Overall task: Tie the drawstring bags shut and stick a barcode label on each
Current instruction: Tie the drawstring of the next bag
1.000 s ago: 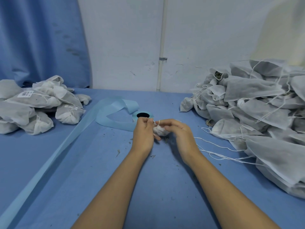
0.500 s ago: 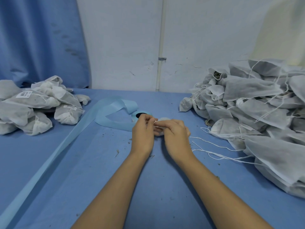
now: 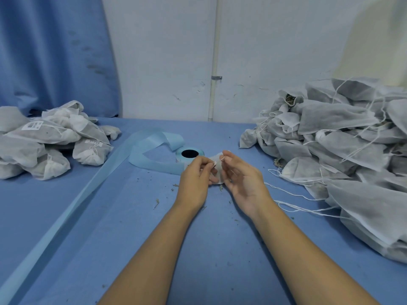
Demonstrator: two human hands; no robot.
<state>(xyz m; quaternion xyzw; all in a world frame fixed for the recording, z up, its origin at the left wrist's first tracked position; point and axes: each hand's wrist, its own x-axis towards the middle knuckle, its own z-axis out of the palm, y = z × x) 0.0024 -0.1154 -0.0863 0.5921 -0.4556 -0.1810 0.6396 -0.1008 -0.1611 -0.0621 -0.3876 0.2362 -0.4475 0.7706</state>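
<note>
— What's straight ahead of you?
— You face a scuffed white wall (image 3: pixel 163 62). A thin white pipe (image 3: pixel 214 45) runs down it, held by a small metal bracket (image 3: pixel 216 77).
— And left of the pipe?
— A blue curtain (image 3: pixel 55 51) hangs there, with dark spots on it.
— Right of it?
— Far right of the pipe you see a warm yellowish patch (image 3: pixel 374 34) on the wall. Below the pipe, your table (image 3: pixel 132 249), covered in blue cloth, meets the wall.

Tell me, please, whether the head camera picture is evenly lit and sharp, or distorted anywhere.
Head view: soft, even light, no glare, only faint shadows beside the forearms on the blue table. Same view: the wide lens bows the wall pipe slightly; the drawstring bag between left hand and right hand looks soft.
</note>
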